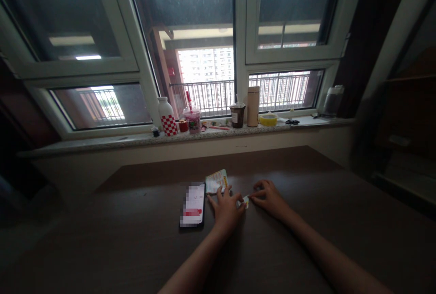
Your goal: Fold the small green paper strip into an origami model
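A small white piece with yellow print [246, 201], perhaps paper or a sticker, lies between my two hands just above the brown table. My left hand [225, 207] pinches its left side between thumb and index finger. The other left fingers are spread, their tips at the lower edge of a printed card or packet [216, 181] with white, green and yellow areas. At the piece's right corner, the thumb and index finger of my right hand [270, 198] come together on its edge. A phone [193, 205] with a lit screen lies left of my left hand.
The brown table [136, 248] reaches toward a window sill [136, 142]. On the sill stand a red-checked white bottle [168, 119], a pink cup with straw [192, 120], a dark cup [237, 117], a tan flask [252, 107], yellow tape [268, 120] and a clear container [333, 101].
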`<state>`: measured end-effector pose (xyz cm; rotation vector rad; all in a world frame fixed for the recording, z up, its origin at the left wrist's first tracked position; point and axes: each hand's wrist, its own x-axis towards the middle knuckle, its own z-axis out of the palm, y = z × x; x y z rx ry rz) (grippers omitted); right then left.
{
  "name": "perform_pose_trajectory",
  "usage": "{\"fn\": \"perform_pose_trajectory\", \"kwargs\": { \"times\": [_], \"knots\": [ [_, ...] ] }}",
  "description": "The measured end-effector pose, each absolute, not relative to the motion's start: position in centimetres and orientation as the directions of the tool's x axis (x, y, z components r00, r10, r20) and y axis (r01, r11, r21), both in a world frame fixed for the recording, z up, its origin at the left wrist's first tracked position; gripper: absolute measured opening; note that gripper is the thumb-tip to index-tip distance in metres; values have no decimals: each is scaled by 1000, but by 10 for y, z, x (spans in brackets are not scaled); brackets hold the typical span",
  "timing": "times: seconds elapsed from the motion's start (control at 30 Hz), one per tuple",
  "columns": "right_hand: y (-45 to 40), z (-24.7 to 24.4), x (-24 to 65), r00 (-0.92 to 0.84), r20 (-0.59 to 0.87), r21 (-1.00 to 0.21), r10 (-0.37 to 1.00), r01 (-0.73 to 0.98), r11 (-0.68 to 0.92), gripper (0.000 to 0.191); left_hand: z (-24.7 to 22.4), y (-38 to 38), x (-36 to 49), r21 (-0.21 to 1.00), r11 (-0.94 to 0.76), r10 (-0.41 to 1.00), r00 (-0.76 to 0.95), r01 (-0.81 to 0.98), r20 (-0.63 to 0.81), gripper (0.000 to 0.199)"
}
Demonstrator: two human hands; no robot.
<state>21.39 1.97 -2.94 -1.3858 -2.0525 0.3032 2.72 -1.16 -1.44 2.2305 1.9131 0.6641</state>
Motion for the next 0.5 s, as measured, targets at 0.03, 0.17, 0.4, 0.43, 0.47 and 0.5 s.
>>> {"fn": "perform_pose_trajectory", "kwargs": {
  "times": [0.03, 0.17, 0.4, 0.43, 0.47, 0.5],
  "knots": [
    [20, -29, 214, -237, 376, -512, 896, 753, 414, 13, -15, -11, 27, 377, -191, 964, 101, 907, 246, 16],
    [20, -29, 212, -213, 371, -507, 904, 769, 390, 15, -17, -11, 27, 383, -188, 965, 98, 905, 241, 16],
    [17, -31, 212, -200, 396, -486, 896, 782, 389, 16, -18, -13, 26, 355, -202, 963, 119, 913, 242, 19],
    [17, -31, 212, -208, 403, -478, 891, 783, 398, 16, -17, -13, 26, 351, -203, 963, 123, 914, 238, 19],
    [17, -31, 212, -217, 409, -471, 887, 782, 408, 15, -17, -14, 26, 348, -203, 964, 125, 915, 234, 20],
    [17, -31, 212, -224, 414, -464, 882, 782, 416, 15, -16, -15, 27, 346, -204, 965, 128, 916, 231, 21]
  ]
}}
